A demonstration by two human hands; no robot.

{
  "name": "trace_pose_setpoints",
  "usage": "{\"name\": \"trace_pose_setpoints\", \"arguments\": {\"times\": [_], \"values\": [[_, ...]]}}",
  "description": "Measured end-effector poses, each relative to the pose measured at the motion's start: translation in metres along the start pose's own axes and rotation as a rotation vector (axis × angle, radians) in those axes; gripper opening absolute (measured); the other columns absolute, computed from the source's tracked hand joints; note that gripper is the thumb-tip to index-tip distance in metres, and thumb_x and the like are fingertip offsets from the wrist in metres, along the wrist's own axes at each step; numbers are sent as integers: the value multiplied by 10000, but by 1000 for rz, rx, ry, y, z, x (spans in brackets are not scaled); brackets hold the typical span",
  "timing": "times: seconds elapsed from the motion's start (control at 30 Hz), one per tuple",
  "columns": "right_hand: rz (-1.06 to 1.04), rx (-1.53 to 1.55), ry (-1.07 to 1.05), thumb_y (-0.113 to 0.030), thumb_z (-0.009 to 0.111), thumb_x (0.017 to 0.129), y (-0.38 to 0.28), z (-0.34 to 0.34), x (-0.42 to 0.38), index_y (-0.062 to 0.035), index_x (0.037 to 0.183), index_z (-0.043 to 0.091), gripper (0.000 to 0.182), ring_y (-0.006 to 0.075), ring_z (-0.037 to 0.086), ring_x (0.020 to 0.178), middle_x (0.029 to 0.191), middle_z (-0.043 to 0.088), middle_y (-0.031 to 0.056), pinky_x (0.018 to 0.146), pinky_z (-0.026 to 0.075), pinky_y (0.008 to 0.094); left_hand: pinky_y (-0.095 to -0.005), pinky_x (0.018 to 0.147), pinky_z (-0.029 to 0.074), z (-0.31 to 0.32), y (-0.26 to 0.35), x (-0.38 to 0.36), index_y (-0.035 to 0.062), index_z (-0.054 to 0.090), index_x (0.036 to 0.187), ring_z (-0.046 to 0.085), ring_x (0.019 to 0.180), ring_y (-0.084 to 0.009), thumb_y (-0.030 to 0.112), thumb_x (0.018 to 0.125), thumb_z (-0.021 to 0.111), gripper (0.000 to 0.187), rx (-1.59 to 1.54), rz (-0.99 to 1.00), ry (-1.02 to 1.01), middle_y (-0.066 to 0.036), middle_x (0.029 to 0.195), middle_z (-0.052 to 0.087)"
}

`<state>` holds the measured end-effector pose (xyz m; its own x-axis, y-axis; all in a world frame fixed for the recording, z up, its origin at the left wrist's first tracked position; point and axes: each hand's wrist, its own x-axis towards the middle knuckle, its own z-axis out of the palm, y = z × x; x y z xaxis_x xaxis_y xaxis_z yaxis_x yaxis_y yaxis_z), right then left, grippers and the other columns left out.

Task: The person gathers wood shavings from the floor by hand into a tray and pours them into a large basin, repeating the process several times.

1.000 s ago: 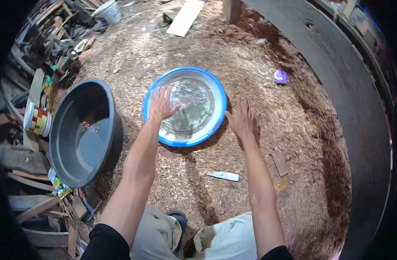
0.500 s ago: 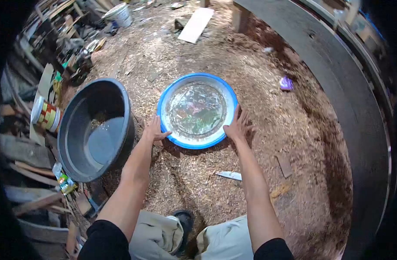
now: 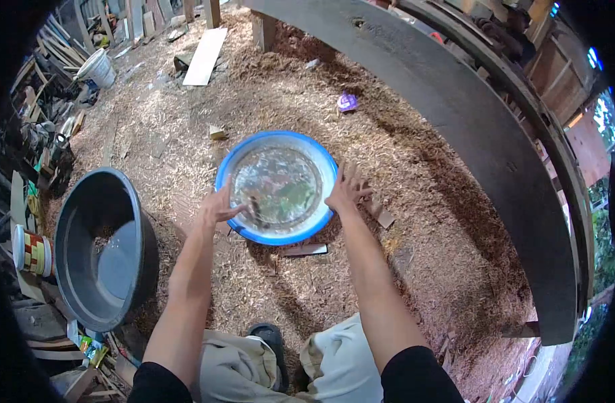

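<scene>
A round white basin (image 3: 220, 180) with a blue rim rests on the shavings-covered ground. Its round middle is shiny and mottled in green and grey. At the near left edge my left hand (image 3: 217, 209) is open, its fingers spread and overlapping the rim in this view. My right hand (image 3: 348, 191) is at the right edge, fingers apart, with the thumb against the rim. A pale flat strip (image 3: 306, 250) lies just in front of the basin.
A large dark tub (image 3: 141, 248) stands to the left, beside a patterned bucket (image 3: 33, 252) on its side. A heavy dark plank (image 3: 455, 111) runs along the right. A white board (image 3: 205, 57) and a purple wrapper (image 3: 347, 103) lie on the ground ahead.
The view has turned right. Against the ground, the basin has shifted right and closer to the pale strip. My left hand has loosened from the rim, its fingers now spread.
</scene>
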<state>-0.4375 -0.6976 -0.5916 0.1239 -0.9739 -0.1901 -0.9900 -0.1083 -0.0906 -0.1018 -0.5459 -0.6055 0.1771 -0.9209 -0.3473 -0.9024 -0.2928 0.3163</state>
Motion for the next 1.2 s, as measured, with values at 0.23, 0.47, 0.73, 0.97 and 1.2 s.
{"name": "trace_pose_setpoints", "arguments": {"times": [0.23, 0.47, 0.73, 0.97, 1.2], "values": [[80, -207, 49, -617, 575, 854, 122, -70, -65, -190, 1570, -66, 1051, 463, 48, 1474, 1624, -45, 199, 1008, 122, 833, -531, 1188, 187, -34, 92, 14, -4, 235, 1506, 318, 1406, -381, 643, 866, 560, 966, 182, 377, 274, -233, 1487, 372], [262, 21, 124, -591, 565, 895, 289, -88, -86, -220, 1576, -10, 965, 413, 92, 1484, 1624, 8, 197, 1107, 176, 715, -539, 1199, 141, 44, 206, 78, 55, 262, 1520, 270, 1445, -358, 687, 872, 504, 938, 213, 447, 318, -202, 1527, 341], [-93, -424, -9, -611, 524, 909, 455, 41, -58, -291, 1576, 31, 889, 398, 93, 1488, 1626, 33, 176, 1131, 171, 687, -550, 1187, 182, 253, 419, 159, 110, 227, 1540, 247, 1448, -387, 665, 814, 608, 990, 301, 925, 343, -165, 1556, 307], [55, -63, 303, -744, 435, 873, 479, 52, 42, -221, 1578, 31, 967, 459, 73, 1472, 1606, 64, 233, 1105, 137, 733, -558, 1195, 129, 249, 529, 194, 116, 100, 1567, 181, 1473, -377, 726, 758, 624, 1141, 437, 853, 349, -167, 1610, 156], [306, 139, 306, -797, 305, 877, 521, 53, 167, -157, 1560, 194, 943, 433, 155, 1466, 1578, 178, 257, 1144, 120, 682, -559, 1201, 75, 280, 604, 291, 154, 2, 1576, 75, 1494, -385, 822, 835, 357, 1059, 324, 748, 443, -166, 1631, 46]]}}
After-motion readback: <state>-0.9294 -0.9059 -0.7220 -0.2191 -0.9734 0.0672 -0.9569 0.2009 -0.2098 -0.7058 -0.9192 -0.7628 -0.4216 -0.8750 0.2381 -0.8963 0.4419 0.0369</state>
